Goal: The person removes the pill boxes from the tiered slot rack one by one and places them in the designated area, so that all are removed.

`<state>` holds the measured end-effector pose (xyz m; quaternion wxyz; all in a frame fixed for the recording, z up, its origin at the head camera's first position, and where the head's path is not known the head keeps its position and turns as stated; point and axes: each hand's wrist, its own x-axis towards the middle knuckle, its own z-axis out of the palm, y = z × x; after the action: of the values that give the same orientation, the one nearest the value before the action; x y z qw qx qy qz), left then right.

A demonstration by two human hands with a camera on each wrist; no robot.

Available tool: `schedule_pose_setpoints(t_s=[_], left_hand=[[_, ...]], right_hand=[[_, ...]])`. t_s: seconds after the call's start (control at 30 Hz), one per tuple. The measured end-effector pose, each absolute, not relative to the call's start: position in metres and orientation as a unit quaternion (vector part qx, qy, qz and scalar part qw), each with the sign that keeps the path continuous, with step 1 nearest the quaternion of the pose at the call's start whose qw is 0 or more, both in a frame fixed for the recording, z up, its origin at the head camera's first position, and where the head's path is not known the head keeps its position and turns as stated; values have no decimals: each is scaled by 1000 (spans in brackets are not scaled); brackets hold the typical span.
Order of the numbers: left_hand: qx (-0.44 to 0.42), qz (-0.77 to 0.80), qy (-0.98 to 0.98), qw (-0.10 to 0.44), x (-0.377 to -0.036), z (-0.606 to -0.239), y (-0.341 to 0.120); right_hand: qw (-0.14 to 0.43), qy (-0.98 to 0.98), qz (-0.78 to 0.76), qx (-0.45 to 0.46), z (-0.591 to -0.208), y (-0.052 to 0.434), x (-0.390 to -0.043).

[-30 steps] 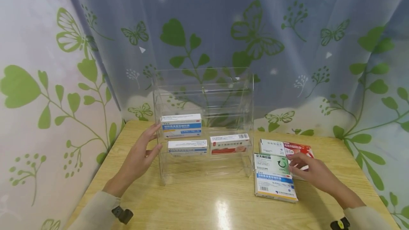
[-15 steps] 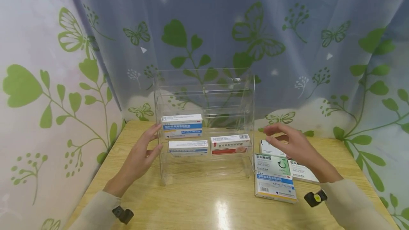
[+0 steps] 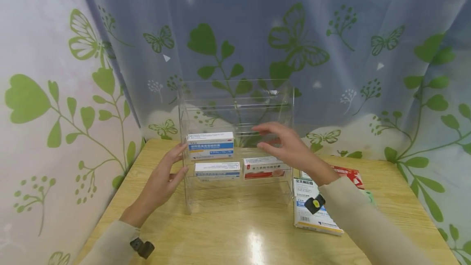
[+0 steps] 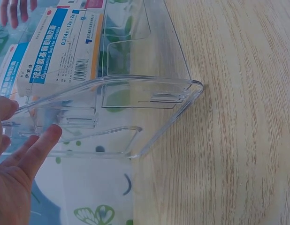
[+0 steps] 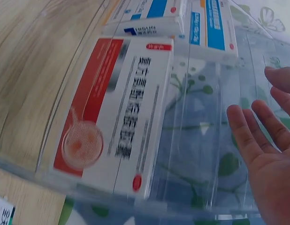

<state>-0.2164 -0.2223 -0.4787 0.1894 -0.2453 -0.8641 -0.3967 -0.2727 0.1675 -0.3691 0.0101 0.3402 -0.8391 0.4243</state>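
A clear acrylic display rack [image 4: 196, 84] stands on the table, and my left hand [image 3: 158, 187] holds its left side, thumb and fingers at the panel's edge. Two blue-and-white medicine boxes lean in its left part, one on a higher tier [image 3: 210, 146], another on the tier below [image 3: 217, 171]. To the right on the lower tier is a red-and-white medicine box [image 5: 121, 117]. My right hand [image 3: 285, 144] hovers over that box in front of the upper right tiers. Its fingers are spread and hold nothing in the right wrist view.
Right of the rack, several medicine boxes lie flat, partly hidden by my right forearm: a blue-and-white one [image 3: 312, 223] in front, a red one [image 3: 351, 175] farther back. A patterned curtain [image 3: 235, 23] hangs behind the wooden table [image 3: 206, 236].
My right hand has moved left from the flat boxes on the right to the rack. My left hand stays at the rack's side, and the boxes in the rack have not moved.
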Motion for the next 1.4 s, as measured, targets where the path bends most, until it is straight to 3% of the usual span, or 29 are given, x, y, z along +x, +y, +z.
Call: schedule_pose_setpoints(t_s=[0.23, 0.87, 1.13, 1.4], left_hand=[[-245, -399, -863, 189, -216, -479, -222], [-240, -412, -860, 181, -215, -479, -222], [-238, -406, -864, 180, -214, -478, -222], [-244, -402, -863, 185, -214, -478, -221]], right_hand=[[-16, -840, 413, 351, -373, 127, -280], [46, -857, 382, 342, -387, 88, -283], [93, -836, 436, 321, -382, 95, -284], [157, -794, 494, 317, -356, 135, -278]])
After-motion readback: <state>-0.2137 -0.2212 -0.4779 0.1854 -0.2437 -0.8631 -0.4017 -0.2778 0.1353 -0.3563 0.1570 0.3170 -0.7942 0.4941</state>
